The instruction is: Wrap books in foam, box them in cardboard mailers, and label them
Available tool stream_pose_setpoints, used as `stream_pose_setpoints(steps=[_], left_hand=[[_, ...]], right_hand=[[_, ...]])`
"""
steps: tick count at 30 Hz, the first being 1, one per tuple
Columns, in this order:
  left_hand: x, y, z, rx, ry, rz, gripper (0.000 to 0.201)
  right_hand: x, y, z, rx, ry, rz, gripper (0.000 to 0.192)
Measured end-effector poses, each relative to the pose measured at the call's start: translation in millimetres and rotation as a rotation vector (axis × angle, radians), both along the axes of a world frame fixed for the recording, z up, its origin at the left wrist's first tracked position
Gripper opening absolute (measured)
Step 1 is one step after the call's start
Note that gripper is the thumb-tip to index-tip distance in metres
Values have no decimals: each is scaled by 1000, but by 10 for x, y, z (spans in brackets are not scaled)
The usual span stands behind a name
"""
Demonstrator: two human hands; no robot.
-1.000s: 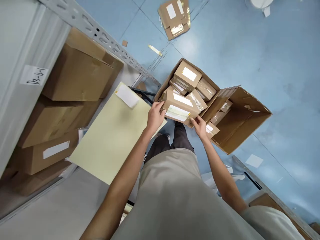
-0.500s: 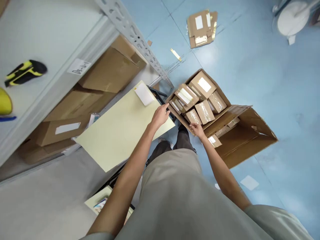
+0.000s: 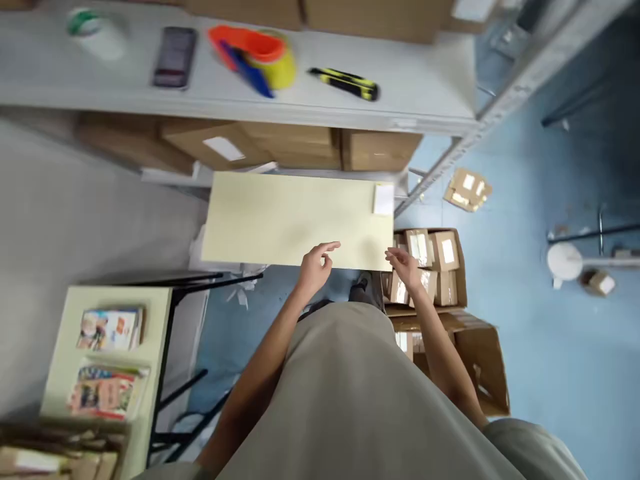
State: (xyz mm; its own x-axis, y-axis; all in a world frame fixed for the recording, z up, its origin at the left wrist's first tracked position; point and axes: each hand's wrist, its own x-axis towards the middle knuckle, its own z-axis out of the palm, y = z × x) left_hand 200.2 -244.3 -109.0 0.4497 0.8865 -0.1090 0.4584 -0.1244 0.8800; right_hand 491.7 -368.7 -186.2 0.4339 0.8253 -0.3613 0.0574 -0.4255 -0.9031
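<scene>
**Ana:** While both forearms reach forward from the grey shirt, how do the hands look?

**Ben:** Both are empty. The left hand (image 3: 315, 265) hovers over the near edge of the pale yellow desk (image 3: 280, 217), fingers loosely curled and spread, the forefinger stretched out. The right hand (image 3: 404, 265) hangs at the desk's right corner, fingers parted, gripping nothing.

**Ana:** And the containers?

**Ben:** Just beside the right hand, an open carton (image 3: 463, 273) sits on the blue floor (image 3: 550, 360), filled with small taped brown boxes (image 3: 445, 252) bearing white labels. A second open carton (image 3: 487, 373) lies nearer, under the right forearm; its contents are mostly hidden.

**Ana:** Farther off?

**Ben:** Closed cartons (image 3: 295, 143) fill the lower shelf beyond the desk. Above, a shelf board (image 3: 425, 100) carries a yellow-black utility knife (image 3: 345, 84).
</scene>
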Motion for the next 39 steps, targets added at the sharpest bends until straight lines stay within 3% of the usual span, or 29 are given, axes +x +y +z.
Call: stream_pose_setpoints(steps=[4,8,12,16,22,27,34,39], left_hand=[[-1054,-231,141,25,-89,301,60],[-2155,-580,174,54,-166,570,57],[-3172,-997,174,102,-241,827,48],[-3965,-1483,139,137,-268,1076,44],[-4607,-2194,-94,120,-345,1422,49],[-4935,-2509,-263,47,-383,1627,61],[-5628,-2487,-203,-47,-281,1816,55],[-6003,-2251,-136,-113,-268,1875,50]], right_hand=[[-994,665,530,115,36,223,66],[-2236,1024,908,196,66,501,56],[-3457,1134,1093,211,85,767,48],[-4536,1140,1116,188,90,1033,50],[-5784,1171,1083,118,150,1348,52],[-6661,1272,963,77,173,1532,58],[-7837,1330,689,-76,289,1749,64],[-8379,1367,572,-188,353,1906,58]])
